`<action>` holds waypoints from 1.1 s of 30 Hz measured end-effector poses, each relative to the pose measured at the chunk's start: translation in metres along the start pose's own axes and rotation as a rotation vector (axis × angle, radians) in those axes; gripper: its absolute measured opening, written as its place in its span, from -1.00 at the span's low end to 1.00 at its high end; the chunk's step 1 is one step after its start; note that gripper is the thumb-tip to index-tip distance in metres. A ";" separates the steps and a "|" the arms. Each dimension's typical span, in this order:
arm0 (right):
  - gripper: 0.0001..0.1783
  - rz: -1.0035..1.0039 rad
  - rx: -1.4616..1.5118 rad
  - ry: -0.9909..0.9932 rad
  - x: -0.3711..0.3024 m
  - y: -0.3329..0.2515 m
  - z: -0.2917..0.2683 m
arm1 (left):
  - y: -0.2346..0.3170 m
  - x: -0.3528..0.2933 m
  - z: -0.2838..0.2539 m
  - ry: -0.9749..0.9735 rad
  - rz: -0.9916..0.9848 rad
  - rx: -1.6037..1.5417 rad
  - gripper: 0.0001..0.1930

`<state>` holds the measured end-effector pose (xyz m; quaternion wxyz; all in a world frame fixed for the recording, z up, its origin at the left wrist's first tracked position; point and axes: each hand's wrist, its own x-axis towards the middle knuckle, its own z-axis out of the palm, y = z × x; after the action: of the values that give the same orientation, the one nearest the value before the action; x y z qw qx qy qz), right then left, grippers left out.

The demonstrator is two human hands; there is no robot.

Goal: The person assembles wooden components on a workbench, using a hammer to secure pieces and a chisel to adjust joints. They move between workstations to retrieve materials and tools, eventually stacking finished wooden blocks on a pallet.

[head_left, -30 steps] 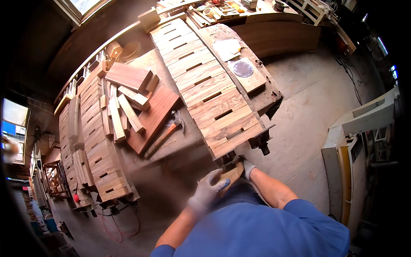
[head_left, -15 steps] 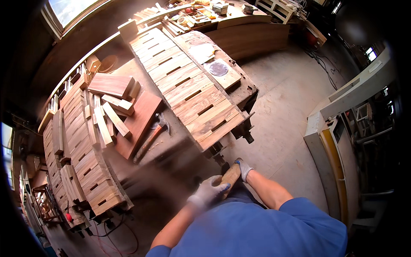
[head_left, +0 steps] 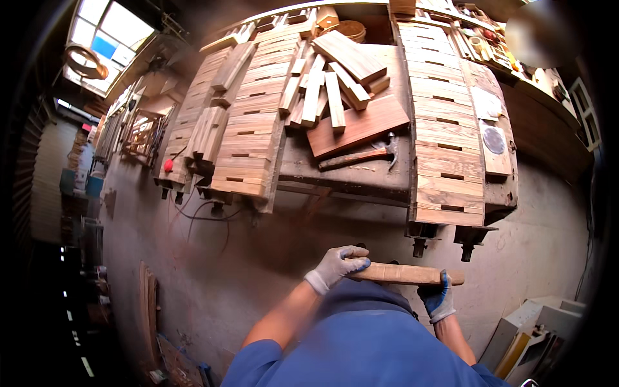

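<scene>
A long, squared piece of wood (head_left: 406,273) lies across the front of my body, roughly level. My left hand (head_left: 337,266), in a white and blue work glove, is closed round its left end. Near the other end, my gloved right hand (head_left: 440,298) grips it from below with the thumb up over the side. Beyond my hands stands a workbench. A claw hammer (head_left: 364,155) rests on its top, beside a wide reddish board (head_left: 361,127) and several loose wooden blocks (head_left: 335,103).
Rows of slotted wooden pieces sit in clamps at the right (head_left: 449,151) and at the left (head_left: 248,145). Metal clamp ends (head_left: 419,247) jut out low toward me. Planks (head_left: 148,309) stand at the lower left. Cables (head_left: 200,216) hang below the left row. A light-coloured machine (head_left: 535,332) is at lower right.
My view has swung left, so the benches appear farther right. The piece of wood has turned from pointing away to lying crosswise, with both hands still on it.
</scene>
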<state>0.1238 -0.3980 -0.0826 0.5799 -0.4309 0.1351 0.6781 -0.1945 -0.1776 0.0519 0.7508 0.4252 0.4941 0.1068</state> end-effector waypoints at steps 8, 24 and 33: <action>-0.38 -0.293 -0.507 -0.077 -0.002 -0.032 0.133 | -0.057 -0.068 -0.052 0.305 0.109 -0.431 -0.58; -0.56 -0.151 -0.617 -0.091 0.081 0.104 0.318 | -0.134 -0.101 -0.294 0.637 0.345 -0.672 -0.57; -0.38 0.214 -1.597 -0.352 0.063 0.152 0.430 | -0.165 -0.048 -0.403 0.805 0.255 -0.891 -0.33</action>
<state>-0.1949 -0.1060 0.0772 0.0436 -0.5856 -0.4403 0.6792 -0.5962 -0.0922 -0.0996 0.5923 0.0525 0.5919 0.5441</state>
